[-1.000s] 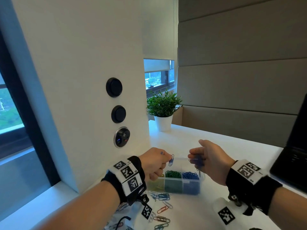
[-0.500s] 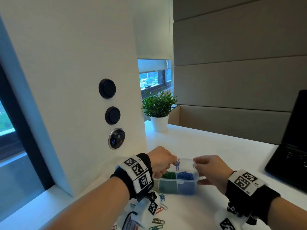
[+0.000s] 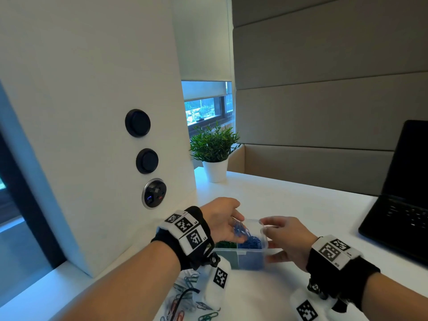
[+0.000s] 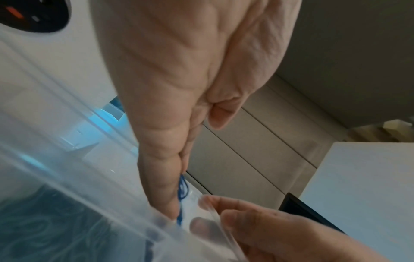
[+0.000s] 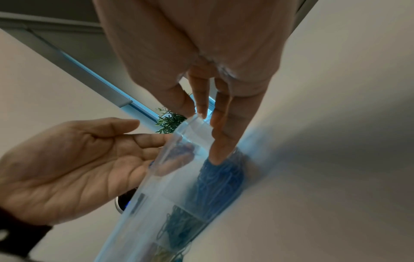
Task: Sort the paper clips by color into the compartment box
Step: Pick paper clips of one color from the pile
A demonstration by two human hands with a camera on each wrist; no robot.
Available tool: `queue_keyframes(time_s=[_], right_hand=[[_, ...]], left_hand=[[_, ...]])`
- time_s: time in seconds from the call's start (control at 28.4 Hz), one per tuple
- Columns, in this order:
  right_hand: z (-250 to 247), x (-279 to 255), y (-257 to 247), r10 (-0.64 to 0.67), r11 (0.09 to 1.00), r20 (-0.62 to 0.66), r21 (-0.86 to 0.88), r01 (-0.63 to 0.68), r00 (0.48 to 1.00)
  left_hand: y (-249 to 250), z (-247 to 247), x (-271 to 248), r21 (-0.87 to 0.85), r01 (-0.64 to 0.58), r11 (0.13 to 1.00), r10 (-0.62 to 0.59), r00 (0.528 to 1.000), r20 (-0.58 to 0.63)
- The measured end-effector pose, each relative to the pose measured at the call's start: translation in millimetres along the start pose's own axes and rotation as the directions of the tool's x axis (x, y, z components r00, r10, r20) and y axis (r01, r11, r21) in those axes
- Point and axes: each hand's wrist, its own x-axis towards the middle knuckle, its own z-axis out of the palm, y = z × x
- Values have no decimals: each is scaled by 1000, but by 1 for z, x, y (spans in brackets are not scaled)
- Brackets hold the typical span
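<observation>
A clear compartment box (image 3: 249, 261) stands on the white table, with green clips (image 3: 225, 245) in its middle cell and blue clips (image 3: 252, 243) in its right cell. My left hand (image 3: 236, 228) reaches into the blue cell with straight fingers and the thumb apart. A few blue clips (image 3: 239, 229) lie loose against its fingertips (image 4: 170, 203), and the right wrist view shows its palm (image 5: 89, 159) open. My right hand (image 3: 278, 237) grips the box's right end, thumb on the rim (image 5: 192, 122) and fingers down the outer wall.
Loose mixed clips (image 3: 185, 295) lie on the table near me, partly under my left wrist. A white pillar with round sockets (image 3: 147, 161) rises close on the left. A potted plant (image 3: 214, 154) stands at the back, and an open black laptop (image 3: 398, 218) sits on the right.
Both hands came down from above the box. The left carried its blue clip into the blue cell and straightened its fingers. The right went to the box's right end and took hold.
</observation>
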Motion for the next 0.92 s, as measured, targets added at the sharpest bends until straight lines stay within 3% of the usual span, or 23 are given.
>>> queue_keyframes(time_s=[0.21, 0.28, 0.35, 0.46, 0.53, 0.63, 0.67, 0.7, 0.77, 0.92], right_hand=[[1, -5, -4, -31, 999, -17, -22, 30, 999], [0, -14, -7, -56, 997, -44, -55, 53, 997], [-5, -27, -8, -77, 987, -57, -144, 68, 995], [-13, -58, -3, -121, 909, 4, -401, 112, 993], [-17, -86, 3, -80, 762, 154, -627, 160, 985], [-26, -126, 14, 60, 502, 288, -837, 220, 956], [-30, -137, 20, 105, 452, 287, -866, 211, 952], [-33, -148, 25, 135, 430, 276, -882, 194, 952], [-33, -163, 35, 133, 405, 273, -893, 199, 953], [-7, -166, 34, 56, 342, 314, -898, 277, 948]], left_hand=[[-3, -5, -9, 12, -49, 999, 48, 996, 73], [-4, -8, -18, 107, -115, 988, 110, 993, 45], [-8, -11, -36, 306, -205, 930, 218, 976, -11], [-22, -20, -72, 624, -288, 727, 364, 931, 6], [-38, -23, -99, 796, -288, 532, 363, 927, 93], [-70, -22, -125, 974, -219, 49, 251, 947, 201], [-82, -23, -131, 977, -204, -57, 222, 952, 211], [-92, -25, -137, 975, -198, -101, 206, 955, 215], [-109, -35, -148, 977, -196, -81, 187, 960, 208], [-136, -53, -166, 978, -152, -143, 19, 988, 156]])
